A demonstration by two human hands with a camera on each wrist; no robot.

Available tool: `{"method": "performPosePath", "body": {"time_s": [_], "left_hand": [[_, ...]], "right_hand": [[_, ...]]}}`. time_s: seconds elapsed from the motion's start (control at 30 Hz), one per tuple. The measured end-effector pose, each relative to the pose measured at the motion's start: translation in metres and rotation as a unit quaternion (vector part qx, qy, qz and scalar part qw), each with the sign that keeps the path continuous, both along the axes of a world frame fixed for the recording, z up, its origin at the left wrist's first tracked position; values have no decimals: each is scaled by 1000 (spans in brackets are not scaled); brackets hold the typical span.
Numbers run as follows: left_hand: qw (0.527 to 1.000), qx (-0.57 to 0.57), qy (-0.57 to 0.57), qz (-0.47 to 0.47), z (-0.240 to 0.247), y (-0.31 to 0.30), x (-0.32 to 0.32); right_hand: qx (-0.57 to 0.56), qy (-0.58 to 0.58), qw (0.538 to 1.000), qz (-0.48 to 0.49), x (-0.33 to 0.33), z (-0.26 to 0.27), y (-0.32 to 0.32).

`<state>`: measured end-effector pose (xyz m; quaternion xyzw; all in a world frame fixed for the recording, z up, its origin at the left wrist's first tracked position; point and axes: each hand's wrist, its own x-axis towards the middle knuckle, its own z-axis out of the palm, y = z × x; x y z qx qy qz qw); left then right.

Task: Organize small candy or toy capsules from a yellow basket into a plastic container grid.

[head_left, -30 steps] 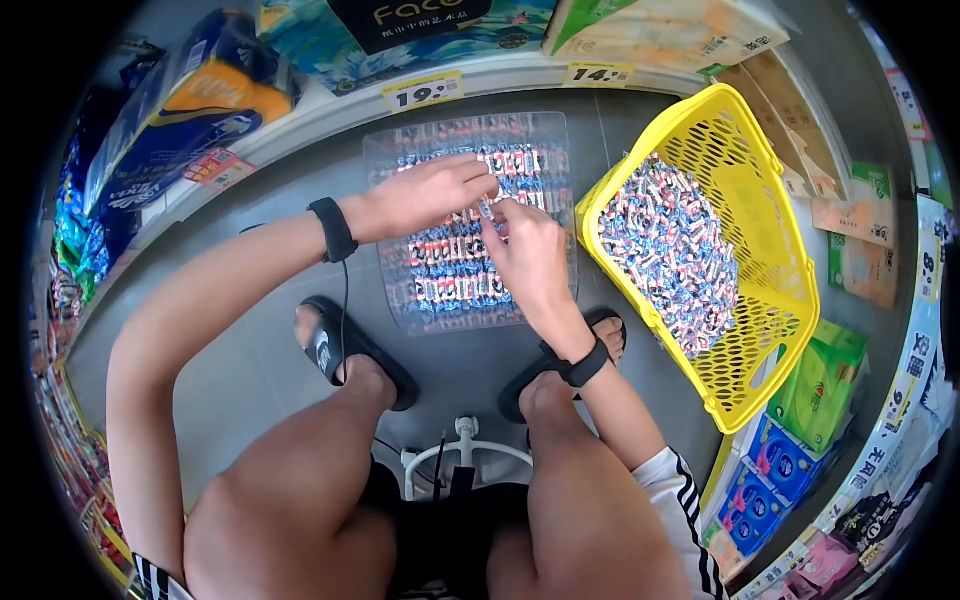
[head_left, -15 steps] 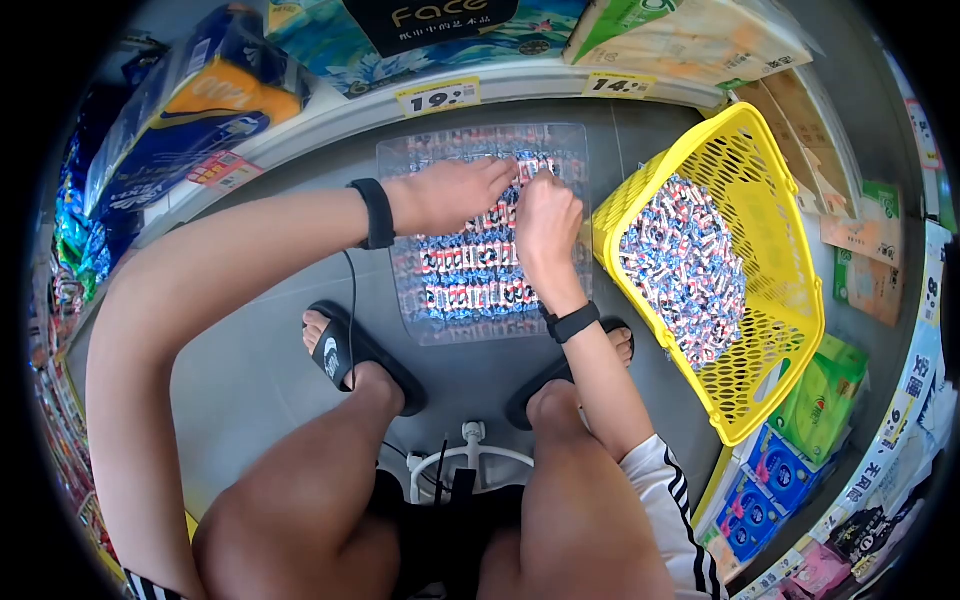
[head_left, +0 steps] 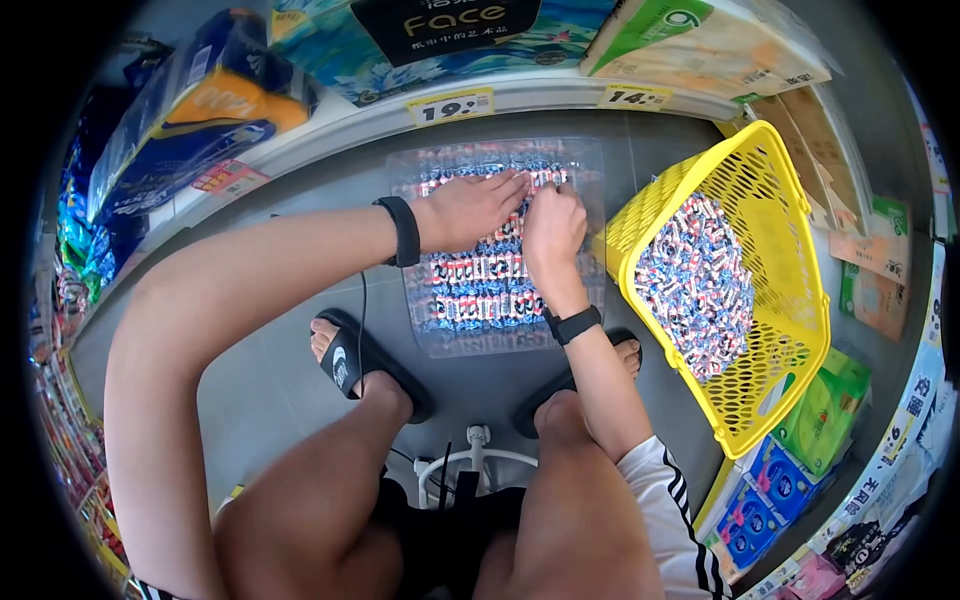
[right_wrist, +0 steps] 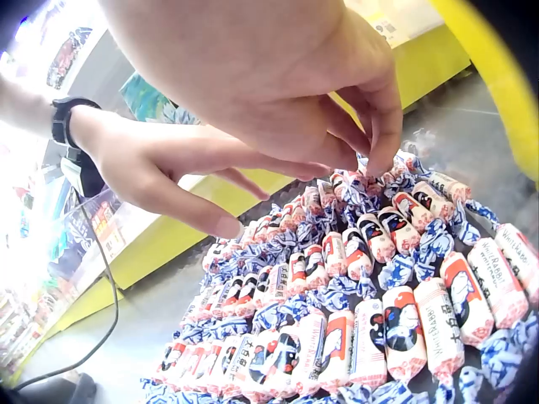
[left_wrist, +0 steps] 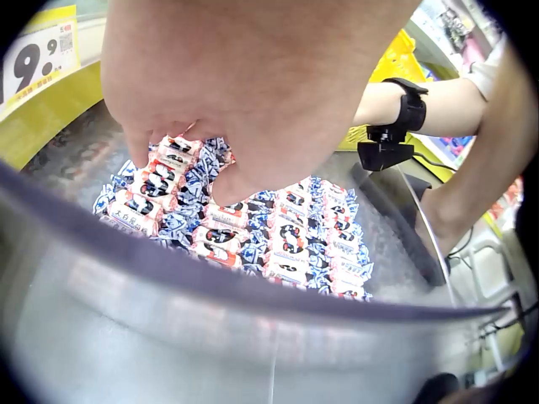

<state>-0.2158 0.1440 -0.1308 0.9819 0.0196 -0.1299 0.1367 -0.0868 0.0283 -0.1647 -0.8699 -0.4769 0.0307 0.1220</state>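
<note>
Rows of wrapped candies point(head_left: 490, 268) in red, white and blue twist wrappers lie side by side in a clear plastic bin point(head_left: 480, 347). My left hand point(head_left: 475, 212) lies over the far rows, fingers extended toward the right, its fingertips touching the wrappers. Beside it, my right hand point(head_left: 555, 228) is curled over the far right end of the rows. In the right wrist view its fingertips point(right_wrist: 383, 160) pinch down at a wrapped candy, mostly hidden by the hand. Printed rabbits show on the nearer candies point(right_wrist: 401, 324).
A yellow perforated basket point(head_left: 790, 250) tilts at the right, holding a heap of loose candies point(head_left: 695, 285). Shelving with a price label point(head_left: 450, 107) and tissue packs point(head_left: 210, 100) borders the far side. Sandalled feet point(head_left: 365, 360) flank the bin's near side.
My right hand has carried a candy from between both hands to the far right of the rows. My left hand has flattened onto the rows. The head view has shifted slightly.
</note>
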Motion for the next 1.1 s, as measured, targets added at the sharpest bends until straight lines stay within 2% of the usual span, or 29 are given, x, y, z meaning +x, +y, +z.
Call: {"method": "performPosePath", "body": {"time_s": [0.2,0.47,0.53,0.57,0.67,0.7,0.8,0.87,0.93,1.03,1.1], "left_hand": [[1000,-11,7,-11,-2,5,-1],[999,-50,-2,-4,0,1,4],[997,-66,-23,15,2,-3,9],[995,-45,-92,6,3,-4,7],[991,-112,-63,46,30,-10,11],[983,-126,-123,59,34,-14,7],[972,-172,-126,97,58,-28,4],[954,-230,-144,129,79,-42,5],[951,-236,-153,129,97,-53,7],[940,-265,-158,142,124,-70,10],[939,-278,-146,140,132,-74,17]], "right_hand": [[-17,49,999,8,-3,8,-5],[-12,50,999,3,-6,15,-7],[-8,54,999,-6,-4,27,-11],[-4,77,997,3,-7,32,-11],[17,120,992,40,-11,66,-23],[15,140,988,56,-9,68,-26],[9,167,983,79,-7,87,-43],[-64,198,974,92,-9,117,-52],[-32,174,980,96,-8,126,-70],[14,265,954,142,7,147,-94],[40,260,953,152,18,161,-113]]}}
